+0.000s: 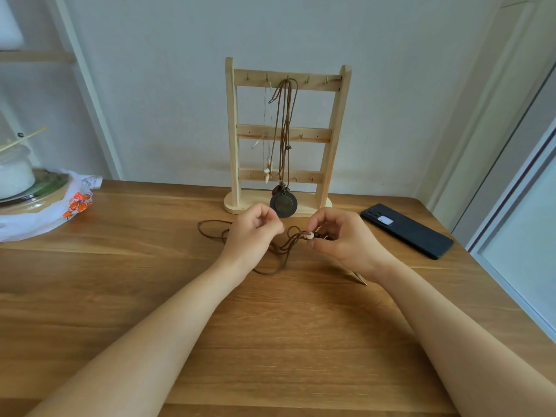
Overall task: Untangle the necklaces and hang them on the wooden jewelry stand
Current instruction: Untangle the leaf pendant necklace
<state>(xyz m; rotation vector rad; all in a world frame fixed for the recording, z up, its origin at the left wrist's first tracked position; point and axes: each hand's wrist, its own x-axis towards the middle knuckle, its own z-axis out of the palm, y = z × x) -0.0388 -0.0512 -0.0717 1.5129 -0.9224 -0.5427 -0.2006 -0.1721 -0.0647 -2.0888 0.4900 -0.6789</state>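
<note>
A wooden table (270,341) stood against a pale wall, with the jewelry stand (231,130) at its far edge and a pendant necklace (283,204) hanging from its top rail. Just nearer, the left hand (251,233) and right hand (343,239) each pinched the tangled brown cord necklace (210,228), the right at its pale bead (310,235).

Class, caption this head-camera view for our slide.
Left hand and right hand pinch a tangled brown cord necklace before a wooden jewelry stand.

wooden stand (313,135) upright at far centre, medallion cord necklace (283,205) and thin clear necklace (267,171) hanging off its top rail; tangled brown beaded cord (310,235) on table just nearer
</note>
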